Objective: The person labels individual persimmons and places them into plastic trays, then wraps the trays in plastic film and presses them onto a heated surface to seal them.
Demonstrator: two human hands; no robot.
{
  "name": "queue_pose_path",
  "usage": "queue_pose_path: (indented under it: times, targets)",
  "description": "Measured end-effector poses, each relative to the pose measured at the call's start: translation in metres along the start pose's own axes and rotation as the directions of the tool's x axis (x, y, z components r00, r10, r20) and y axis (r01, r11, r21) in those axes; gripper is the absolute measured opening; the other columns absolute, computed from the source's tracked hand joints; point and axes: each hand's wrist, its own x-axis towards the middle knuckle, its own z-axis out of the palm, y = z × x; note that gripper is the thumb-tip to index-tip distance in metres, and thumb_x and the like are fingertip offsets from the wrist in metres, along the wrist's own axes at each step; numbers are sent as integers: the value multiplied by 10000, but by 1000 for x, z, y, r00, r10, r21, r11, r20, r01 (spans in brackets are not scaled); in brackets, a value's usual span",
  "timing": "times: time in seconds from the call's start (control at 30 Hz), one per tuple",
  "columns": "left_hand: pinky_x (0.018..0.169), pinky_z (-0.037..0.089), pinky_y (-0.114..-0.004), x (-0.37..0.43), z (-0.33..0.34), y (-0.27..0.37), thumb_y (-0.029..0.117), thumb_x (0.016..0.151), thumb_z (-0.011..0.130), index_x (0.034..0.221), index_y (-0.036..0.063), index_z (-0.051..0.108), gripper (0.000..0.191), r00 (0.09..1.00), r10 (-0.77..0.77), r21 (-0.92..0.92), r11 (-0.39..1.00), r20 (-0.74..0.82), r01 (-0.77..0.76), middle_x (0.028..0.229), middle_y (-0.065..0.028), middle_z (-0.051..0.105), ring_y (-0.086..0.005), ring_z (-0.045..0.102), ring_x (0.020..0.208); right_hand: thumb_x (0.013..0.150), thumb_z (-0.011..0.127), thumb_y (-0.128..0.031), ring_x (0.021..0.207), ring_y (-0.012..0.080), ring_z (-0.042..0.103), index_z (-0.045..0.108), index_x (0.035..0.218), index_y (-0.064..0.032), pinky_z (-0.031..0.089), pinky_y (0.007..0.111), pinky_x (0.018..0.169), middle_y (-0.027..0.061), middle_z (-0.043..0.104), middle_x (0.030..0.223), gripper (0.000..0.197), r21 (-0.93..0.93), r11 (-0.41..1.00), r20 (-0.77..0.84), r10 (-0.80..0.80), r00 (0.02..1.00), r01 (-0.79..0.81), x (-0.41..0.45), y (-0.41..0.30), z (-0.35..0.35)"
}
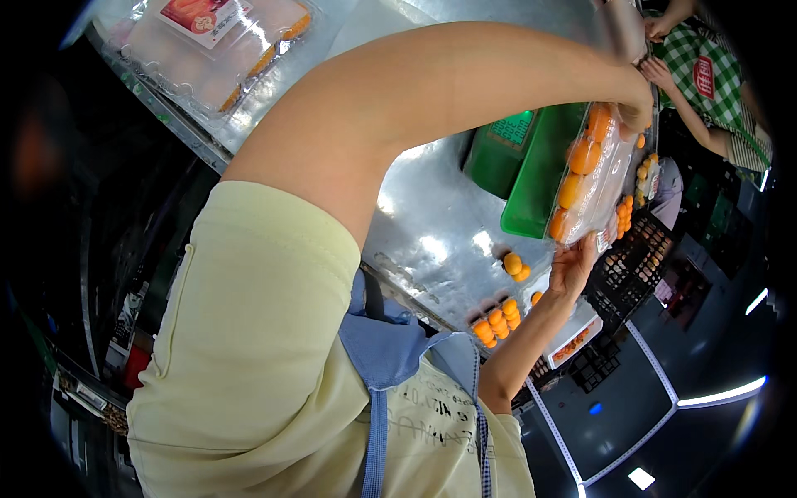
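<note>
Both of my hands hold a clear plastic clamshell box (601, 187) with orange, round fruit along its visible side. My left hand (635, 115) grips its far end, some fingers hidden by the hand itself. At the near end my right hand (571, 267) holds the lower edge, with fingers against the plastic. The box is over the green tray (522, 208) of a weighing scale (492, 159) with a lit display. I cannot tell whether the box rests on the tray. Beside the right hand lie a few loose orange fruits (514, 266).
Another labelled clamshell (193, 68) of fruit lies on the metal table (423, 218), upper left. More fruit (497, 324) sits near the table's edge. A white box (576, 336) and black crates (635, 252) stand right. Across the table is a co-worker's hand (659, 73).
</note>
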Motion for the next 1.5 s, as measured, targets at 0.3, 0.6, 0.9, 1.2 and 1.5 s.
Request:
queue_pose_path:
  times: [0.3, 0.6, 0.9, 1.2, 1.5]
  targets:
    - [970, 376, -440, -14, 10, -17, 350, 826, 618, 1270, 61, 538, 535, 997, -8, 171, 985, -82, 22, 1309, -168, 513, -320, 492, 1178, 880, 637, -219, 913, 230, 654, 514, 1159, -18, 582, 325, 733, 130, 626, 1060, 365, -52, 994, -93, 92, 991, -97, 7, 10, 5]
    - [871, 450, -424, -24, 21, -7, 258, 779, 604, 1154, 76, 633, 417, 957, -35, 294, 948, -288, 123, 1184, -127, 603, -300, 571, 1069, 897, 614, -265, 856, 218, 666, 531, 1087, 42, 584, 303, 702, 140, 640, 982, 370, -226, 955, -49, 188, 981, -194, 2, -2, -5]
    - [760, 514, -384, -82, 16, 16, 196, 755, 581, 1128, 258, 665, 388, 705, -56, 38, 993, -707, 116, 1039, -44, 665, -221, 630, 978, 942, 526, -321, 840, 173, 669, 519, 1213, 53, 580, 266, 656, 146, 657, 1033, 462, -352, 914, -150, 155, 976, -199, -35, -20, -37]
    - [807, 484, -430, -88, 12, 12, 203, 737, 628, 1022, 96, 692, 310, 722, 32, 15, 999, -691, -30, 1034, -109, 658, -240, 615, 1011, 928, 557, -225, 838, 168, 672, 533, 1210, 21, 588, 270, 624, 130, 665, 1022, 375, -312, 931, -149, 150, 977, -190, -44, -6, -59]
    - [709, 521, -402, -90, 19, 11, 201, 705, 625, 962, 109, 696, 283, 688, 14, 41, 999, -725, 23, 948, -105, 679, -261, 655, 914, 914, 581, -203, 837, 173, 675, 533, 1206, 28, 591, 265, 596, 135, 668, 1008, 375, -297, 939, -124, 142, 982, -173, -46, -4, -55]
